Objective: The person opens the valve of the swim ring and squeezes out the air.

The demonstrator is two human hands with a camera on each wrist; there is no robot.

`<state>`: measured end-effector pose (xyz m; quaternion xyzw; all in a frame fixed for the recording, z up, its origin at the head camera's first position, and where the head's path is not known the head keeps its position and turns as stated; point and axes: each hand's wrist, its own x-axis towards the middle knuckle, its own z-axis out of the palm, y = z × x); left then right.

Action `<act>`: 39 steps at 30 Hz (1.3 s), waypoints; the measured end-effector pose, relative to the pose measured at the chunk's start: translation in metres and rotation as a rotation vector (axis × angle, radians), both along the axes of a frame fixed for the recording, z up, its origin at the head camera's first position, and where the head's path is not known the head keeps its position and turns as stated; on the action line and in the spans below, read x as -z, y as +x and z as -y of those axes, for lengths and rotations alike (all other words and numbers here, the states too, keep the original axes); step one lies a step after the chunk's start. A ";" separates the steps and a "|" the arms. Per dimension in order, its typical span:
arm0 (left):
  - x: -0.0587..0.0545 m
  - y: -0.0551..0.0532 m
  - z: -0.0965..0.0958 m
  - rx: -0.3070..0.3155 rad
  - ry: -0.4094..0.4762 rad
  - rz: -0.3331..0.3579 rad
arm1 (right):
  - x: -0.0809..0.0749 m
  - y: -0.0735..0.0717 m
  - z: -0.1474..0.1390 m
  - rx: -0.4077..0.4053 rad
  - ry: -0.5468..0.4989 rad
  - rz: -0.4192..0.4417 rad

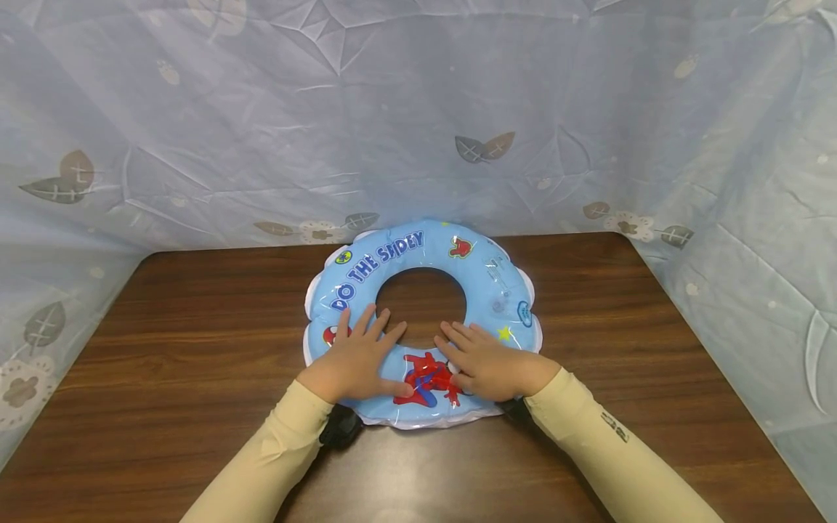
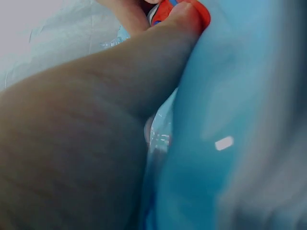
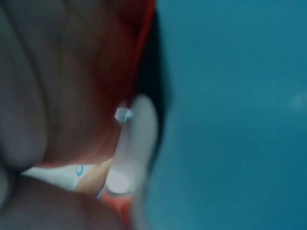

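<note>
A light-blue inflated swim ring (image 1: 425, 247) lies flat on the brown table, printed with "DO THE SPIDEY" and red-and-blue cartoon figures. My left hand (image 1: 356, 359) rests on its near-left part, fingers spread towards the hole and thumb over the red figure. On the near-right part lies my right hand (image 1: 493, 363), its fingers pointing left to the hole's edge. The left wrist view has the thumb (image 2: 184, 21) on a red print, with the blue vinyl beside it. Close up in the right wrist view, the ring (image 3: 235, 115) fills the right half.
The wood-grain table (image 1: 196, 363) extends on both sides of the ring. A pale grey-blue curtain (image 1: 405, 109) with leaf and flower prints hangs behind and at both sides. Cream sleeves (image 1: 281, 443) cover both forearms, and a black wrist device (image 1: 341, 427) sits under the left wrist.
</note>
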<state>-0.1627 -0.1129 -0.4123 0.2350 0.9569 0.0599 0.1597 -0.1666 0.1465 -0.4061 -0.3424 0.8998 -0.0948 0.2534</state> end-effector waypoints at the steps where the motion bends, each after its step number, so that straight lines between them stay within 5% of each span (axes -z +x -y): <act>1: 0.000 0.000 0.000 0.001 -0.007 0.001 | 0.001 0.000 0.000 -0.002 0.003 0.003; 27: 0.000 0.001 -0.001 0.007 0.013 -0.014 | 0.005 0.003 -0.002 -0.006 -0.047 -0.026; 39: -0.006 -0.001 0.004 0.008 0.054 -0.009 | -0.006 0.008 0.003 0.022 -0.031 -0.035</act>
